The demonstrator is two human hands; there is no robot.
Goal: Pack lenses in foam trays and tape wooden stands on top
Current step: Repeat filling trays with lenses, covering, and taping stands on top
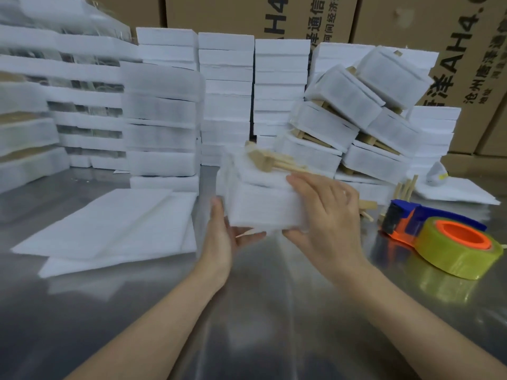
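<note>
I hold a white foam package point(260, 204) above the metal table with both hands. A wooden stand point(270, 160) lies on its top, tilted away from me. My left hand point(223, 234) supports the package from below at its left corner. My right hand point(326, 212) grips its right side, thumb on top, fingers under. The package is blurred. No lens shows; the foam hides whatever is inside.
A tape dispenser point(439, 237) with yellowish tape lies at the right. Flat foam sheets point(109, 226) lie at the left. Finished packages with stands point(356, 119) are piled behind. Stacks of foam trays point(225, 97) and cardboard boxes point(274, 15) fill the back. Loose wooden stands point(406, 187) sit near the dispenser.
</note>
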